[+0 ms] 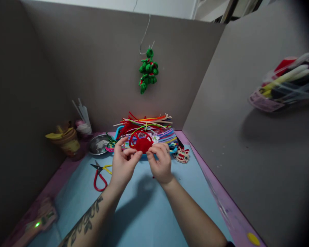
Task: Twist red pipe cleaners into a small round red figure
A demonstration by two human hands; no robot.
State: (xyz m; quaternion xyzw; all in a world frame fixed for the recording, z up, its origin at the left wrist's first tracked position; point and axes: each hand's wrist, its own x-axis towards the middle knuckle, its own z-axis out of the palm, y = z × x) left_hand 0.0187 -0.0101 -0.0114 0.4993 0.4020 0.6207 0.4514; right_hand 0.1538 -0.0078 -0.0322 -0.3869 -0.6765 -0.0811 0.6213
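Between my two hands is a red fuzzy craft piece [143, 144], seemingly of pipe cleaner, with a solid lower part and open loops above. My left hand [125, 157] pinches its lower left side between thumb and fingers. On the lower right edge, my right hand [160, 158] closes thumb and fingertips. Both hands hold the piece raised over the blue mat [149, 212]. Behind it lies a blue tray of colourful pipe cleaners [146, 121], partly covered by the hands and the piece. Scissors [100, 175] with red and yellow handles lie left of my left hand.
A metal dish [99, 144] and a brown pot [68, 140] stand at the left. A glue gun [41, 219] with a green light lies front left. A lion-face ornament [182, 155] sits right of the tray. Green decoration [148, 72] hangs behind; a bag of sticks [285, 84] hangs right.
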